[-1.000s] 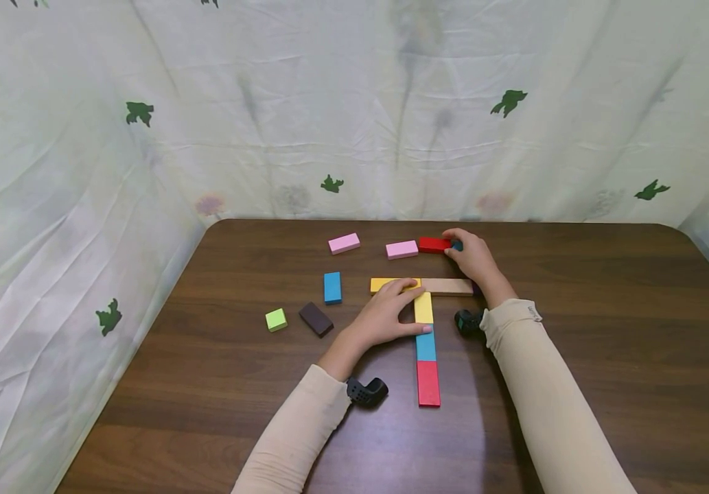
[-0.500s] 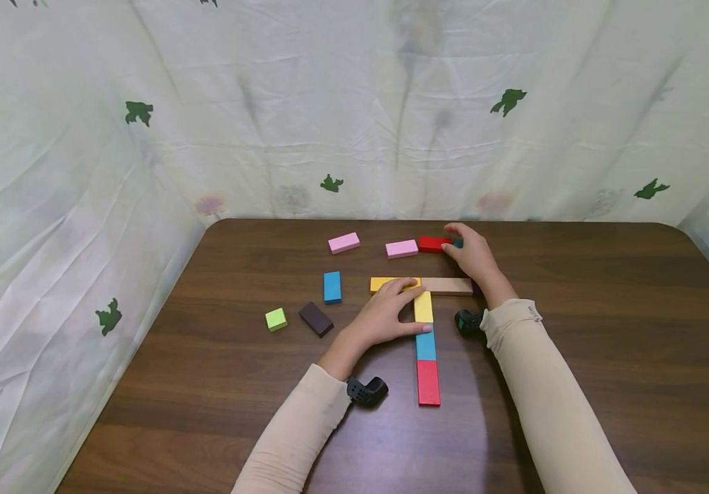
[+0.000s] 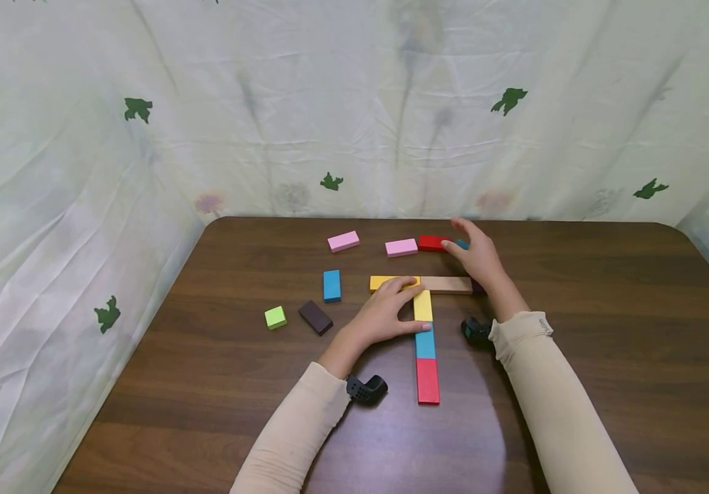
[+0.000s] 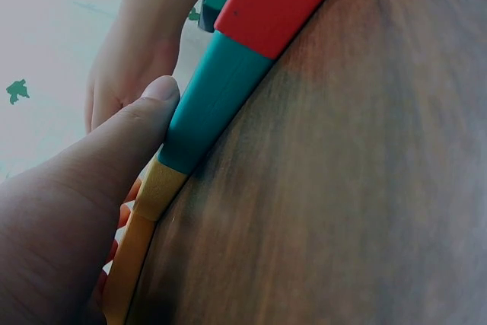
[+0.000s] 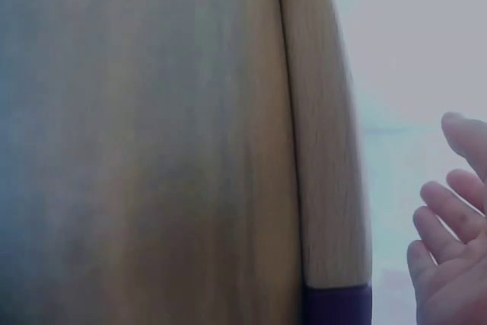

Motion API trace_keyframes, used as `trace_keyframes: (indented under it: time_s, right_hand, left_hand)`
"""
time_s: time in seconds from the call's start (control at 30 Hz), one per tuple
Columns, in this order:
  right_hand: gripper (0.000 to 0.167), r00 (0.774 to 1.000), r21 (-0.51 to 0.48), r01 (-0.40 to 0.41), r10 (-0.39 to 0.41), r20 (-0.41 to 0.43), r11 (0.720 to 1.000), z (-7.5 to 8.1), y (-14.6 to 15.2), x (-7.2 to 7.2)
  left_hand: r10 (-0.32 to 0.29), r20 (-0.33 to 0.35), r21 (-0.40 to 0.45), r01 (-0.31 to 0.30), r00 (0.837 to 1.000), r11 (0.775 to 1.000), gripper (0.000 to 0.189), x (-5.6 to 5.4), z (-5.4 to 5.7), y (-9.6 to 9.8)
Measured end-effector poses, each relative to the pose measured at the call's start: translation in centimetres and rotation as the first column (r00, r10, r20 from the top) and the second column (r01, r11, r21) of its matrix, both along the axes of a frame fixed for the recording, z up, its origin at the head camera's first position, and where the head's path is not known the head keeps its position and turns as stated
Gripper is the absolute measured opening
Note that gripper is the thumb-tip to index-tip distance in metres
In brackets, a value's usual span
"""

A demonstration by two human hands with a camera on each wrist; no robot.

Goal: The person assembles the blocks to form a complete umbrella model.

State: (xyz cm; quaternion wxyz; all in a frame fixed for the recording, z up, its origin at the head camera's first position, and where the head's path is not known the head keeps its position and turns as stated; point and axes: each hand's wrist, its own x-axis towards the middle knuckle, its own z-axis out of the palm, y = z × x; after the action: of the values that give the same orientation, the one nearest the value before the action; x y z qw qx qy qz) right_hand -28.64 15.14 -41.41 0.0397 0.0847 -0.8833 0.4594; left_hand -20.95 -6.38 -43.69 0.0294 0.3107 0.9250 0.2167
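Starting at left with a lime block (image 3: 276, 318), a dark block (image 3: 315, 318) and a blue block (image 3: 332, 286), then a pink block (image 3: 344, 241) farther off. Resting the left hand (image 3: 377, 317) right of these, thumb and fingers apart, over the sideways yellow block (image 3: 384, 283) and against the turquoise block (image 3: 425, 345). Continuing right with a near red block (image 3: 427, 381), a far red block (image 3: 432, 243), and a wooden block (image 3: 446, 285) meeting a purple block (image 5: 338, 306). Spreading the right hand (image 3: 479, 256) apart just beside the far red block and a partly hidden teal block (image 3: 462, 244); cannot tell whether touching either.
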Motion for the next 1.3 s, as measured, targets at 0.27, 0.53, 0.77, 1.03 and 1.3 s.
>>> trace_keyframes:
  time_s: [0.27, 0.53, 0.77, 1.03, 1.3]
  right_hand:
    - [0.062, 1.0, 0.015, -0.008, 0.007, 0.02, 1.0, -0.1, 0.7, 1.4]
    - [0.07, 0.998, 0.106, -0.059, 0.057, 0.021, 0.993, 0.0, 1.8, 2.6]
    - [0.077, 0.993, 0.152, -0.111, 0.102, 0.064, 0.982, -0.4, 2.8, 3.3]
    - [0.078, 0.987, 0.215, -0.143, 0.125, 0.096, 0.966, -0.7, 3.8, 3.7]
    - [0.079, 0.984, 0.245, -0.154, 0.125, 0.129, 0.957, -1.0, 4.2, 4.0]
  left_hand:
    - [-0.003, -0.013, -0.019, 0.003, 1.0, 1.0, 0.074, 0.0, 0.0, 0.0]
    - [0.003, -0.003, -0.015, -0.003, 1.0, 1.0, 0.074, 0.0, 0.1, -0.1]
    - [0.008, 0.004, -0.024, -0.008, 1.0, 1.0, 0.074, 0.1, 0.0, -0.1]
    - [0.008, -0.004, -0.024, -0.008, 1.0, 1.0, 0.074, 0.1, 0.0, -0.1]
    - [0.004, -0.021, -0.035, -0.005, 1.0, 0.999, 0.074, 0.1, 0.1, 0.0]
